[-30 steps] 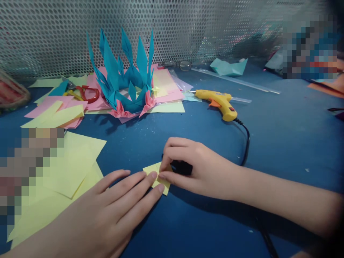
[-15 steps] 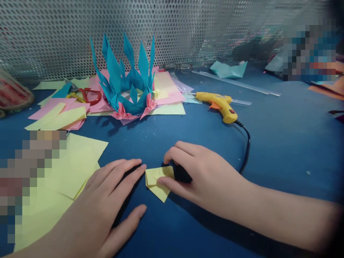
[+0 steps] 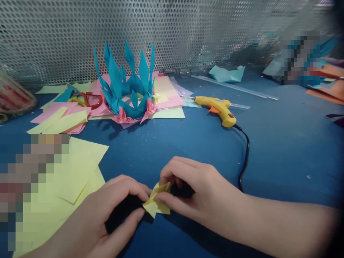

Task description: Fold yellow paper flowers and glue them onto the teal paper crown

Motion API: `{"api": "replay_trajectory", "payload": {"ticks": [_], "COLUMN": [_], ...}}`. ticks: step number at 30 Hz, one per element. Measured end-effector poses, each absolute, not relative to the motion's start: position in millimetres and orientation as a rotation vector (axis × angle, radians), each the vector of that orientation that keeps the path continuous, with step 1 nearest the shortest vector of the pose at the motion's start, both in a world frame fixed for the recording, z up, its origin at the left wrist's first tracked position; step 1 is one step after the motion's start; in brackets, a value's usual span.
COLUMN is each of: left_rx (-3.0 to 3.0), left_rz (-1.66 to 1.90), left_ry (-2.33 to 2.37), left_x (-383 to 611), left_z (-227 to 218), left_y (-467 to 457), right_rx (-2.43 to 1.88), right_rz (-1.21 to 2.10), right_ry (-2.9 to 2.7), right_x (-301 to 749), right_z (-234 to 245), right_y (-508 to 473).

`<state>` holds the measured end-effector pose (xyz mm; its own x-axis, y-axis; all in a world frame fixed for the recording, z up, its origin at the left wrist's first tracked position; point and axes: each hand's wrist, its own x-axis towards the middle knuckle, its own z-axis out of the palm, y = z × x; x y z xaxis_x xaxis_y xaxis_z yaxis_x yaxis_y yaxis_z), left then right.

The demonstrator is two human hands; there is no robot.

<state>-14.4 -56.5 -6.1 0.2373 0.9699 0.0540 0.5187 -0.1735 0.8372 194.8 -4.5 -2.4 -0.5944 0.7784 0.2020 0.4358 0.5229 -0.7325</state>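
The left hand [image 3: 107, 218] and right hand [image 3: 196, 190] pinch a folded yellow paper [image 3: 158, 206] just above the blue counter [image 3: 282, 143], fingers grasping its 9 and 3 o'clock edges. A glue gun [image 3: 219, 109] lies at 1 o'clock and yellow sheets [image 3: 83, 165] at 9 o'clock.

Matt yellow paper piece [image 3: 157, 200], creased.

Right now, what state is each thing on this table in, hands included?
yellow paper piece: partly folded, pinched by both hands.
left hand: shut on its left corner.
right hand: shut on its right side.
glue gun: lying on its side, cord attached.
blue paper model: upright on loose sheets.
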Motion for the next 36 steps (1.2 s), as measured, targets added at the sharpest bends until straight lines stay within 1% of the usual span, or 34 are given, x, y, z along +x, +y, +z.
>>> {"api": "replay_trajectory", "payload": {"ticks": [3, 6, 10, 13, 21, 25, 36], "left_rx": [1.644, 1.521, 1.517, 1.450, 1.233, 1.137, 1.184], "left_rz": [0.811, 0.861, 0.905, 0.919, 1.025, 1.076, 1.147], "left_ry": [1.390, 1.531, 1.641, 1.652, 1.567, 1.498, 1.505], "left_x": [-9.8, -6.8, -3.9, -1.6, 1.1, 0.0, 3.5], "left_z": [-1.5, 2.4, 4.2, 4.9, 10.4, 10.2, 8.6], "left_y": [-56.6, -55.3, -51.8, -49.8, -50.3, -48.3, -40.3], "right_rx": [-0.967, -0.978, -0.960, -0.940, -0.929, -0.962, -0.948], "right_rz": [0.933, 0.977, 1.026, 1.070, 1.314, 1.331, 1.316], "right_ry": [-2.217, -2.193, -2.125, -2.087, -1.864, -1.793, -1.749], "right_x": [194.2, 194.7, 194.0, 191.6, 185.9, 184.4, 182.8], "right_z": [-2.8, -4.2, -4.0, -2.6, -0.7, -0.8, -2.7], "right_y": [-5.2, -4.4, -2.8, -2.2, 1.2, 2.8, 3.6]}}
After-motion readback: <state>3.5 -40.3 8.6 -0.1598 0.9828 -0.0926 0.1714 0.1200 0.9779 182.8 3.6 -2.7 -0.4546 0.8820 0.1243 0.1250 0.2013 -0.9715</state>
